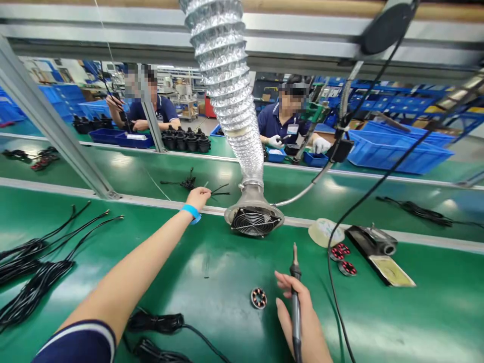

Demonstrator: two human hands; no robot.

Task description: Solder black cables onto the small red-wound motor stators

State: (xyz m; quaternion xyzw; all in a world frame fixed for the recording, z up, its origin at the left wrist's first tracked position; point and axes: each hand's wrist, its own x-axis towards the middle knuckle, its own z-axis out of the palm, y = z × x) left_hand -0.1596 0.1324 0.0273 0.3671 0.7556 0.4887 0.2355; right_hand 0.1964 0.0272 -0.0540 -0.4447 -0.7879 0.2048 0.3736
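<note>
My left hand [198, 198], a blue band at its wrist, reaches over the metal rail with its fingertips pinched on a black cable [220, 191]. The cable's thin leads stick out to the right of the fingers, while its bundle [188, 181] lies just beyond the hand. In my right hand [302, 307] is a soldering iron [295, 297], its tip pointing away from me. To the left of that hand, a small round stator with copper windings [259, 298] lies on the green bench. Several red-and-black stators [347, 268] sit farther right.
A fume extractor hood [254, 219] hangs over the bench's back edge. Black cable bundles [38, 272] lie at left, and more [155, 322] in front. A soldering iron stand with sponge [381, 252] stands right. A dark cord [363, 201] crosses the right side. Two co-workers [283, 118] sit opposite.
</note>
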